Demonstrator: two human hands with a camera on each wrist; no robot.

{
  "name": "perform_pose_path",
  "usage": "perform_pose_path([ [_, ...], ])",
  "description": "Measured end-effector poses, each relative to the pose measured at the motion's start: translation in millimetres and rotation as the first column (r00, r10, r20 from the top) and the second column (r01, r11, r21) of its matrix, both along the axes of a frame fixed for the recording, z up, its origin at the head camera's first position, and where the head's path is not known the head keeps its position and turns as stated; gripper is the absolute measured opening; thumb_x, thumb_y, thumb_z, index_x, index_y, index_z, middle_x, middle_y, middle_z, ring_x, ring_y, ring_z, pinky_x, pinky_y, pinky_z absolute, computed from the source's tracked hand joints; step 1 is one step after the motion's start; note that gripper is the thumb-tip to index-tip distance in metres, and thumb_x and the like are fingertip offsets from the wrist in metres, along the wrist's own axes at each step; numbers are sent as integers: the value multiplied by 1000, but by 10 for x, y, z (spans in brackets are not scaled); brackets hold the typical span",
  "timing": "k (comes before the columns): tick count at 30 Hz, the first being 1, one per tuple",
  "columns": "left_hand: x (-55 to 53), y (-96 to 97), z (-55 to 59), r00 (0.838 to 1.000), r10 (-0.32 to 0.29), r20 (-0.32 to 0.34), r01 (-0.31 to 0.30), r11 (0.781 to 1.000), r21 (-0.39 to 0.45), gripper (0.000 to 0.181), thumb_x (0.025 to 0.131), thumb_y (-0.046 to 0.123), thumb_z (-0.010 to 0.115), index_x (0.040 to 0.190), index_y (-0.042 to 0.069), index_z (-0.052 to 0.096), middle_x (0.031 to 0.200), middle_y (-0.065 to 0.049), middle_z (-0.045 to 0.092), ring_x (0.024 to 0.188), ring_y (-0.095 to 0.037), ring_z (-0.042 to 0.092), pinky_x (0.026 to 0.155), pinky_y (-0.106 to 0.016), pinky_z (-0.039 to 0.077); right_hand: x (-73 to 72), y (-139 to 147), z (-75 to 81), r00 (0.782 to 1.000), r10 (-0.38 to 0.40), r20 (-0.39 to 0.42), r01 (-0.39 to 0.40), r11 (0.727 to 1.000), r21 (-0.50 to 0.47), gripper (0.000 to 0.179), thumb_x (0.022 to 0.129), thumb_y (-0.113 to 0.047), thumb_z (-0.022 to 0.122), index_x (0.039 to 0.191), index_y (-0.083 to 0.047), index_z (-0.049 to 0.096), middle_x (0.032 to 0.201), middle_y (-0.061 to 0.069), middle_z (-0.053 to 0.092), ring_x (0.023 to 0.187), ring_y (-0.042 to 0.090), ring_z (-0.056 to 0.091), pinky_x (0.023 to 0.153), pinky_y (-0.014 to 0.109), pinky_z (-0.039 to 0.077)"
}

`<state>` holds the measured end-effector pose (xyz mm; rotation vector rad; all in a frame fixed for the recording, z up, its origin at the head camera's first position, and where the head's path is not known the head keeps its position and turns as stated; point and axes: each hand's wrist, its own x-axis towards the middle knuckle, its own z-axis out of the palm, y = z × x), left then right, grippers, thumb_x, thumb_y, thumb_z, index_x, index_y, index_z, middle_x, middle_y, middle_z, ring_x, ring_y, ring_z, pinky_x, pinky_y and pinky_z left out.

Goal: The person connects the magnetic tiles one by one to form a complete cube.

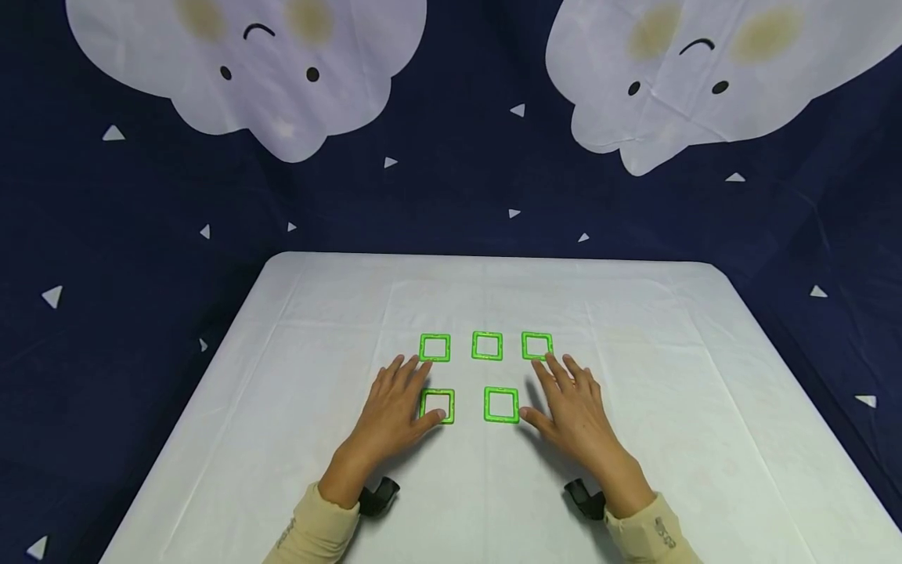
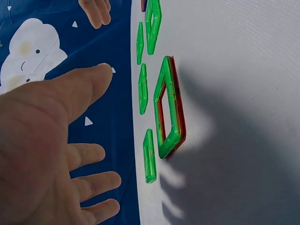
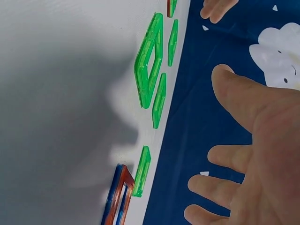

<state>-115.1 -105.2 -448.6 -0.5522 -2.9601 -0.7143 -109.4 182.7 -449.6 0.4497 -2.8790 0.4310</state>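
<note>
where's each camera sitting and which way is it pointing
Head: worn on the head, facing forward and down at the white table with five green square frames; both forearms, the left hand and the right hand show, fingers spread.
Left wrist: at the left wrist, looking along the palm of the left hand across the table toward the frames; the other hand's fingertips show at the top.
Right wrist: at the right wrist, looking past the right hand the opposite way.
Shared: all three see the green frames; each wrist view shows the other hand's fingertips.
</note>
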Motion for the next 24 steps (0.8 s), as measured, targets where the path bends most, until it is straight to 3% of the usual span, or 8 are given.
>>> perform_pose_path([
  [10, -49, 3, -14, 998, -52, -33, 52, 999, -2, 78, 79, 40, 73, 140, 4, 42, 143, -18, 42, 138, -41, 29, 110, -56, 25, -49, -9, 15, 996, 14, 90, -12, 1000, -29, 79, 80, -42, 72, 143, -8, 40, 148, 18, 38, 137, 42, 28, 105, 58, 24],
  [17, -63, 9, -3, 997, -71, 6, 71, 997, -1, 77, 76, 39, 76, 138, 6, 46, 141, -15, 45, 137, -39, 31, 111, -55, 24, -80, -29, 12, 992, 31, 125, -23, 998, -59, 80, 79, -43, 73, 143, -9, 39, 147, 18, 39, 136, 41, 30, 103, 57, 26],
  [24, -72, 6, -17, 997, -82, 7, 82, 997, 6, 74, 75, 38, 78, 135, 5, 50, 131, -11, 52, 126, -32, 41, 103, -52, 33, -101, -53, 12, 987, 63, 146, -51, 995, -87, 82, 78, -44, 72, 144, -10, 38, 147, 15, 41, 136, 39, 30, 104, 56, 26],
])
